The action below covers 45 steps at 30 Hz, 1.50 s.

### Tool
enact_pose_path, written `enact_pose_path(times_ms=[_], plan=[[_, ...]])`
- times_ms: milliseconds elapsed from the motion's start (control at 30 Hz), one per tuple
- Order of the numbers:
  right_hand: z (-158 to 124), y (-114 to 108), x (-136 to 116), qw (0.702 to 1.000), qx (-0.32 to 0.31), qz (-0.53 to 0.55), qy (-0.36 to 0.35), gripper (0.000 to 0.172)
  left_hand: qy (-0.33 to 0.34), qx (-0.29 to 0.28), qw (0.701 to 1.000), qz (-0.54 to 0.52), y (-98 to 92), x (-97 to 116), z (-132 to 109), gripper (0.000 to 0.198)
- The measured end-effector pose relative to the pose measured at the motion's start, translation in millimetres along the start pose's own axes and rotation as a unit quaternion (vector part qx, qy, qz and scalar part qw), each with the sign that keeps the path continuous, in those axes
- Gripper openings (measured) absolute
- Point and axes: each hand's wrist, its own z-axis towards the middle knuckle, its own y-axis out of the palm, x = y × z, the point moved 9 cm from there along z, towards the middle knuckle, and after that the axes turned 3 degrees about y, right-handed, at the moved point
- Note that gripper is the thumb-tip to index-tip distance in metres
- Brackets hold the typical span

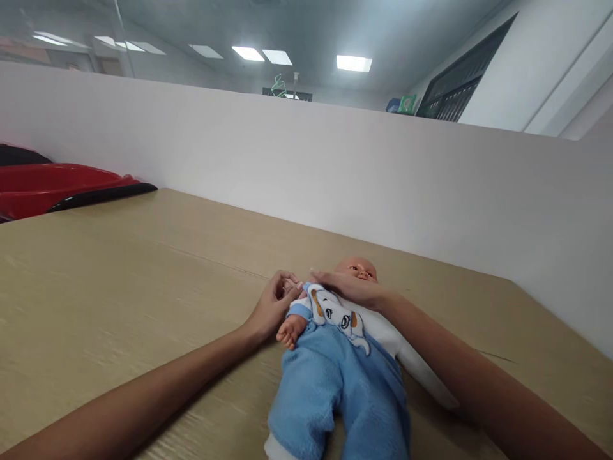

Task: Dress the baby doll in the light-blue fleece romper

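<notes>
A baby doll [361, 269] lies on its back on the wooden tabletop, its head away from me. It wears blue fleece overalls [316, 377] with a white dog-face bib [335, 313] and a white long-sleeved top [419, 361]. My left hand [278, 300] is at the doll's shoulder beside the bib, thumb and fingers pinched on the overalls' upper edge. Across the doll's upper chest and chin reaches my right hand [352, 287], fingers pressed together and pointing left at that same shoulder. What its fingertips hold is hidden. One doll hand [291, 331] rests below my left hand.
The tan wooden tabletop [143, 294] spreads around the doll, with a seam running across it. A low white partition [311, 166] stands behind. A red plastic tub-like object with black edging [62, 182] sits beyond the left edge.
</notes>
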Motion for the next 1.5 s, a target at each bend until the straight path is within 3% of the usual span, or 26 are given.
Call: enact_pose_path(times_ms=[100,233,333,433,533,633,767,867,967,1100,1167,1200,1267,1400,1500], plan=[[-1.4,5.3,5.1,0.998,0.016,-0.038,0.044,0.034,-0.026,-0.034,0.999,-0.003,2.1,10.9,-1.3,0.040],[-9.9,-3.0,-5.4,0.972,0.131,-0.184,0.063,0.025,-0.025,-0.124,0.986,0.105,5.6,32.5,-8.8,0.041],[-11.5,0.0,-16.0,0.944,0.148,-0.284,0.084,0.024,-0.108,-0.182,0.965,0.154,8.1,24.4,-19.1,0.048],[-1.5,10.9,-25.8,0.926,0.112,-0.355,0.067,0.024,-0.179,-0.246,0.938,0.167,16.4,12.9,-31.3,0.038],[12.3,25.5,-26.8,0.926,0.034,-0.372,0.054,0.030,-0.179,-0.247,0.928,0.214,15.6,15.1,-35.8,0.030],[19.3,29.8,-28.3,0.928,0.001,-0.371,0.042,0.026,-0.166,-0.224,0.922,0.269,10.0,26.2,-41.3,0.033],[17.0,22.6,-29.0,0.927,0.016,-0.374,0.025,0.022,-0.144,-0.215,0.898,0.355,2.6,43.3,-52.4,0.037],[13.0,8.0,-24.1,0.914,0.066,-0.399,0.038,0.021,-0.086,-0.205,0.883,0.414,-1.0,59.0,-57.4,0.035],[14.9,0.1,-20.3,0.896,0.101,-0.429,0.062,0.022,0.016,-0.210,0.827,0.521,9.7,76.6,-63.3,0.032],[31.3,5.7,-19.6,0.876,0.088,-0.462,0.106,0.020,0.187,-0.278,0.666,0.666,56.1,92.6,-81.5,0.027],[39.0,8.6,-19.3,0.867,0.070,-0.476,0.131,0.020,0.228,-0.296,0.619,0.691,69.1,95.8,-87.0,0.028],[40.9,8.5,-19.2,0.862,0.065,-0.482,0.141,0.021,0.226,-0.297,0.619,0.691,68.6,96.2,-86.3,0.029],[39.2,3.5,-18.5,0.851,0.071,-0.496,0.156,0.025,0.188,-0.281,0.655,0.676,53.6,95.1,-78.8,0.034],[18.2,-18.9,-14.2,0.825,0.121,-0.522,0.180,0.030,0.082,-0.207,0.754,0.618,-5.8,83.9,-56.0,0.032],[0.0,-31.8,-12.4,0.812,0.151,-0.532,0.185,0.032,0.009,-0.171,0.799,0.576,-39.4,65.6,-42.9,0.030]])
